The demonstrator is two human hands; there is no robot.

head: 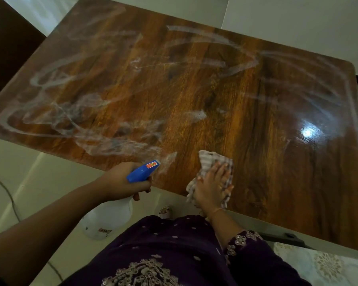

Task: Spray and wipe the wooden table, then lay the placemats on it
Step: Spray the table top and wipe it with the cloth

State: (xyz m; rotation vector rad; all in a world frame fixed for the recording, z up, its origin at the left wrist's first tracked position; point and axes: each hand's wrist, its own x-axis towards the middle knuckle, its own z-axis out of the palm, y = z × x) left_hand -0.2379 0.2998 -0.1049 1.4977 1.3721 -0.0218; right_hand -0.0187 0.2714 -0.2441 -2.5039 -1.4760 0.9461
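My left hand (123, 182) is clenched around the neck of the spray bottle (110, 215), fingers wrapped under its blue trigger head (143, 171), whose nozzle points over the near edge of the desk (225, 96). The bottle's white body hangs below my hand, off the desk and over the pale floor (19, 162). My right hand (212, 184) lies flat, fingers spread, pressing the striped cloth (215, 162) onto the wood near the front edge; the cloth bunches under my palm and spills a little past the rim.

The wooden top is streaked with whitish loops and smears of spray across its left and far parts, with a foamy patch just beside the nozzle. To the right the surface shines, with a bright glare spot (308, 132). Nothing else lies on the top.

Around it: a dark chair back (8, 38) at the far left corner, a thin cable (2, 178) trailing over the floor at left, and a pale patterned fabric (322, 265) at lower right, below the desk's near edge. My dark purple embroidered clothing (174, 254) fills the bottom of the view.
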